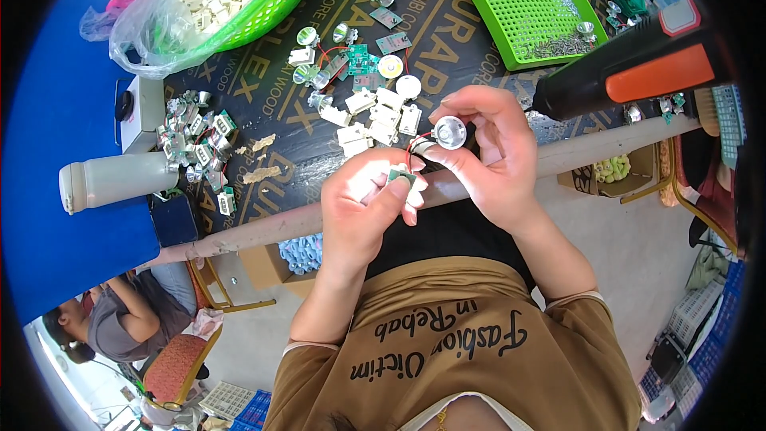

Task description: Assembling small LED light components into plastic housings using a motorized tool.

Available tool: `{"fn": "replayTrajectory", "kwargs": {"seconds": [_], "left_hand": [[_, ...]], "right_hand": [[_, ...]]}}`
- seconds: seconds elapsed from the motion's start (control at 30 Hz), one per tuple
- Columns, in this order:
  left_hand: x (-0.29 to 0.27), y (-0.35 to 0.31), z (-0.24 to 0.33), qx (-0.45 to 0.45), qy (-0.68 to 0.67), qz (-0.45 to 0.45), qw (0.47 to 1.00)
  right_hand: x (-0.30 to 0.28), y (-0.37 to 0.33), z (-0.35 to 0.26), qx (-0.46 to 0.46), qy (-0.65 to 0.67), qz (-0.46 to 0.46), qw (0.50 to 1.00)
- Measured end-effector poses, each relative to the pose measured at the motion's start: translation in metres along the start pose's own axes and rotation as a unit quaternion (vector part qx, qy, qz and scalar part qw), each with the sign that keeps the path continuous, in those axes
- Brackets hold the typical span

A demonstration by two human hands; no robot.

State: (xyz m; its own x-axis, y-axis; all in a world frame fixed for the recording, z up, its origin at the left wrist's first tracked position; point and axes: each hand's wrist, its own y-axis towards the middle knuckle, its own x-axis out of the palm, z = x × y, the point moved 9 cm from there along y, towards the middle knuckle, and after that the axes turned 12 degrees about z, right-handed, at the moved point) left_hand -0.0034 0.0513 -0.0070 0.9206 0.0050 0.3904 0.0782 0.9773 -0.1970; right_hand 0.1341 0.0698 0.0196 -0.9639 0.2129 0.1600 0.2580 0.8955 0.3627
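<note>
My left hand point(359, 203) pinches a small green circuit board point(402, 176) between thumb and fingers, just above the table's near edge. Thin red wires point(416, 144) run from the board toward a round, shiny lamp reflector point(450, 133). That reflector is held by my right hand point(499, 152), its thumb beneath and its fingers curled over. Just beyond my hands lies a pile of white plastic housings point(385, 116). Past them are loose circuit boards point(359, 60) and more reflectors point(307, 36), some joined by red wires. The undersides of both held parts are hidden.
A black-and-orange power tool point(658, 68) juts in from the right. Behind stand a green tray point(511, 28) of screws and a green basket point(275, 12) of white housings. At left are assembled lamp parts point(199, 140) and a pale bottle point(120, 182). Another person point(136, 315) sits lower left.
</note>
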Motion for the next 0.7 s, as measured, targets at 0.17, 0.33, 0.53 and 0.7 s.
{"fn": "replayTrajectory", "kwargs": {"seconds": [0.17, 0.33, 0.53, 0.7], "left_hand": [[0.0003, 0.0000, 0.0022, 0.007, -0.003, 0.009, 1.000], [-0.0007, -0.0008, 0.0016, 0.000, 0.009, 0.013, 1.000], [0.0007, 0.0000, -0.0029, -0.036, 0.023, 0.014, 0.999], [-0.0023, -0.0005, -0.0040, -0.021, 0.019, 0.006, 1.000]], "right_hand": [[0.0001, 0.0000, -0.0010, -0.004, 0.007, -0.004, 1.000], [0.0004, -0.0011, -0.0009, -0.004, 0.017, 0.002, 1.000], [-0.0030, -0.0026, -0.0007, 0.007, 0.016, -0.009, 1.000], [-0.0029, -0.0035, 0.0025, 0.037, 0.029, -0.009, 0.999]]}}
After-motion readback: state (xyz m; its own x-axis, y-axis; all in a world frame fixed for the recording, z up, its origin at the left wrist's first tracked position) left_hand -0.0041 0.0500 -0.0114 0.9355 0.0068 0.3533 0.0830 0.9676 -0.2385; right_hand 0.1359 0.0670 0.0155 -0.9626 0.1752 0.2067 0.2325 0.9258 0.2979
